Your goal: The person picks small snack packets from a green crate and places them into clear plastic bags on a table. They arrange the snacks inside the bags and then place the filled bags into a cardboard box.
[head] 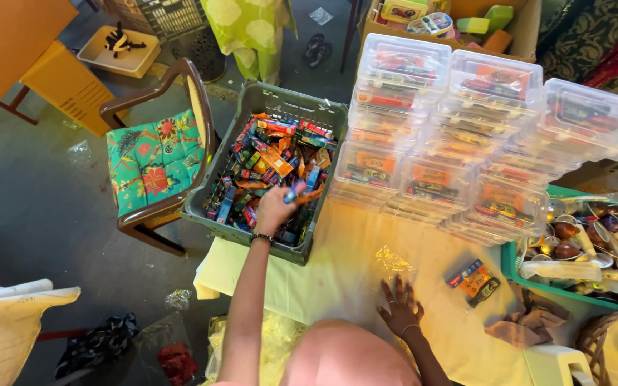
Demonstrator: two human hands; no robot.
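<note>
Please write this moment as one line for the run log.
left hand: in grey crate, gripping small packet | right hand: flat on yellow cloth, empty | loose packets on cloth, right of it

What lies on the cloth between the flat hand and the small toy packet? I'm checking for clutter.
In the head view, a crinkled clear plastic wrapper lies between the right hand and the toy packet; otherwise bare yellow cloth.

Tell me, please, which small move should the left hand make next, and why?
Probably lift the left hand out of the grey crate with the small packet it pinches; the right hand rests flat on the yellow cloth, where one packet already lies.
</note>
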